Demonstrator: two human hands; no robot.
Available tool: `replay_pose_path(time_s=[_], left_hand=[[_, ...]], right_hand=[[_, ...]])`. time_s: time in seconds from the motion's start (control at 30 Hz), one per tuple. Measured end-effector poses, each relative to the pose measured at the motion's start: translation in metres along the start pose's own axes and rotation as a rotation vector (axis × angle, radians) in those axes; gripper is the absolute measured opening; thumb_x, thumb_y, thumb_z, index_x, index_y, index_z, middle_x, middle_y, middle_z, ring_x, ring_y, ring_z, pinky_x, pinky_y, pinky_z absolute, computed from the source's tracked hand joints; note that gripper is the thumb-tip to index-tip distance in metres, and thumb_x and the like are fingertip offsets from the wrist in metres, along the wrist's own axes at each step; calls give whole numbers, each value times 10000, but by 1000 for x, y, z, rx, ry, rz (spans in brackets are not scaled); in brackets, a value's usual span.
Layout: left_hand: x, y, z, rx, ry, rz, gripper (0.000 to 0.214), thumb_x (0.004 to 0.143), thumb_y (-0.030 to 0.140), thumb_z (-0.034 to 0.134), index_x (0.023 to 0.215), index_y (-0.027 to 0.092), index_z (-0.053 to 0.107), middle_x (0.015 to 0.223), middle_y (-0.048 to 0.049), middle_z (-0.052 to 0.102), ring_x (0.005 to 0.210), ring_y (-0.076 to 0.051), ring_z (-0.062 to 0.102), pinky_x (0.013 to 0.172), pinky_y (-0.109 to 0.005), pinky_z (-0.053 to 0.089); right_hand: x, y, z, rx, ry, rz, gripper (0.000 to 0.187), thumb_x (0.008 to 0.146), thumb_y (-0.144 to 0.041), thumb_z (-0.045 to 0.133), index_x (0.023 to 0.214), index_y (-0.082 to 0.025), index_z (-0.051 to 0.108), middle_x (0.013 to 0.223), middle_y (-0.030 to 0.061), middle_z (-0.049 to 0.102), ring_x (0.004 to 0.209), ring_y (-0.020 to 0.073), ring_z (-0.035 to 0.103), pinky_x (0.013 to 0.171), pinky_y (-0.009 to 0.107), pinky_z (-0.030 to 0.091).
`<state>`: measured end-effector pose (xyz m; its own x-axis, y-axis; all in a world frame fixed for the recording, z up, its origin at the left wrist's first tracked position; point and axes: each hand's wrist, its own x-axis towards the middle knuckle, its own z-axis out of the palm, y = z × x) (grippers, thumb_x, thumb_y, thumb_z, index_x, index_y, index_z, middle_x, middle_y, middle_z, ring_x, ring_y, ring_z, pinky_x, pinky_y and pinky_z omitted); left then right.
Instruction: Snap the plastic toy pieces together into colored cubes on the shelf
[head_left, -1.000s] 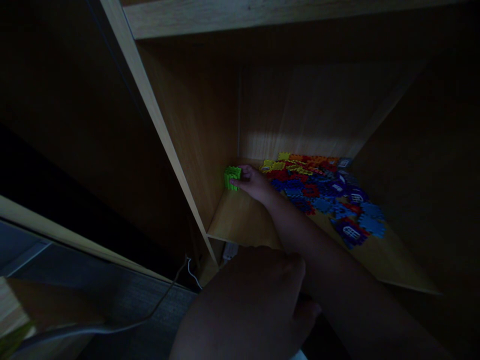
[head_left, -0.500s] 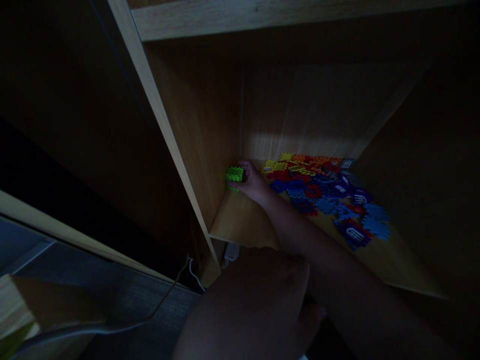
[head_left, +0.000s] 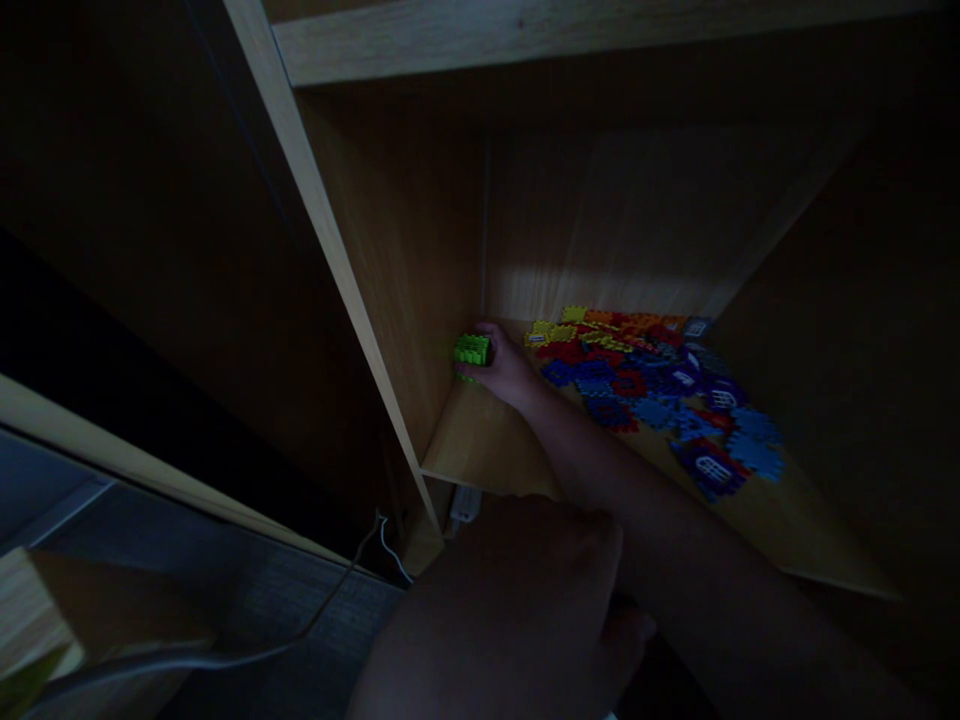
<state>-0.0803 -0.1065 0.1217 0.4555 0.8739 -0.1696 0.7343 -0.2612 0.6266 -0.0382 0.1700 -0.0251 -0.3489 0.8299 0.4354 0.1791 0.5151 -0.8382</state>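
My right hand (head_left: pixel 508 371) reaches deep into a wooden shelf compartment (head_left: pixel 480 440), its fingers closed on a small green toothed plastic block (head_left: pixel 471 350). The block is pressed into the back left corner against the side panel. Just right of that hand lies a heap of flat interlocking plastic pieces (head_left: pixel 645 385) in yellow, orange, red, blue and purple. Close to the camera and below the shelf's front edge, my left hand (head_left: pixel 517 610) is seen from the back in deep shadow. Its fingers are curled under, and what they hold is hidden.
A slanted wooden side panel (head_left: pixel 330 240) bounds the compartment on the left and a board (head_left: pixel 525 35) closes it above. A thin cable (head_left: pixel 337 590) and a white plug (head_left: pixel 465 503) lie on the dark floor below. The scene is very dim.
My right hand has pushed the green block a little farther back into the corner and turned it slightly. My left hand has barely moved.
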Motion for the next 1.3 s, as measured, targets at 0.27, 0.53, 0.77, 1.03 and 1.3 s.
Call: replay_pose_path(time_s=[0.27,0.53,0.77,1.03,1.3], left_hand=[[1,-2,1,-18,17,-3,268,938,414,676,1063,193,763,1002,-117,768,877,-281,724,738,-373,557],[1,0,-1,-3,-8,-9,265,953,385,656,1088,188,773,1010,-118,774,884,-269,719,758,-369,562],[0,1,-2,-17,-8,-28,278,943,393,668,1108,196,774,1017,-121,773,911,-285,727,766,-383,568],[1,-2,2,-26,10,-12,282,947,405,667,1103,194,771,1041,-123,775,931,-295,724,788,-402,571],[2,-7,11,31,37,-8,224,943,393,710,1099,235,735,1104,-67,779,1019,-286,722,818,-375,533]], right_hand=[[-1,-2,0,-41,-14,17,744,748,-327,912,1389,-255,542,1216,62,730,1085,253,717,973,429,577],[-2,-2,2,-122,-28,25,812,718,-308,930,1414,-243,518,1218,73,726,1087,270,716,977,457,576],[0,1,1,-126,-20,47,1013,679,-335,962,1534,-244,428,1299,116,695,1168,309,697,1029,508,562],[-1,5,1,-117,-27,56,1130,632,-308,990,1584,-243,383,1379,137,664,1256,334,670,1102,539,531],[-2,10,-14,98,-33,53,984,661,-338,992,1494,-283,473,1414,115,652,1288,288,664,1124,504,537]])
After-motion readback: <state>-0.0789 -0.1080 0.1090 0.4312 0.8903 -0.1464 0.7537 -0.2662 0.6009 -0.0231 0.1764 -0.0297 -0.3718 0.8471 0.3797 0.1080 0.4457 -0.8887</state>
